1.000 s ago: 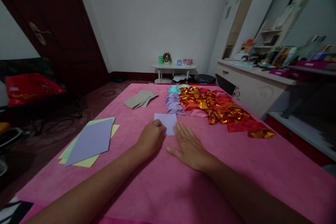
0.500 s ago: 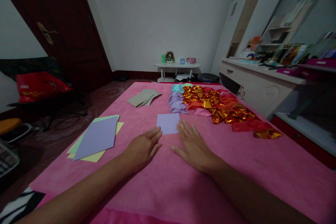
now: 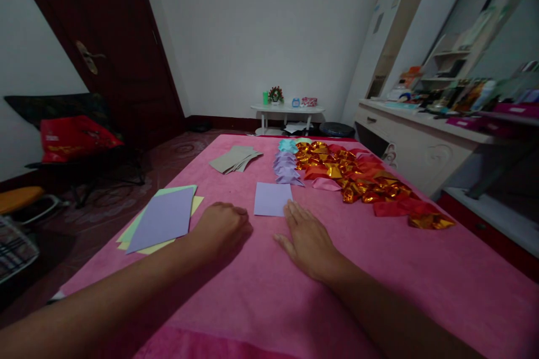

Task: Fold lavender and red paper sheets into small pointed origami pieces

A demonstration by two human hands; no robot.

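Note:
A square sheet of lilac paper (image 3: 273, 199) lies flat on the pink cloth (image 3: 252, 286) in front of me. My right hand (image 3: 306, 235) is open, palm down, its fingertips resting on the sheet's near right corner and the thumb spread to the left on the cloth. Just left of the sheet and apart from it, my left hand (image 3: 225, 226) is closed with its fingers curled under; I see nothing in it. By my left forearm lies a stack of coloured paper (image 3: 162, 219), lilac on top with green and yellow sheets sticking out.
Fanned grey paper pieces (image 3: 236, 159) lie at the far left of the cloth. Lilac folded paper pieces (image 3: 286, 165) stand in a column beside a heap of gold and red foil pieces (image 3: 349, 171). A cluttered dresser (image 3: 421, 129) is on the right, a chair with a red bag (image 3: 78, 137) left.
My left hand has drawn back from the sheet's left edge and its fingers have curled in. The right hand stays at the right corner. The whole view has shifted slightly.

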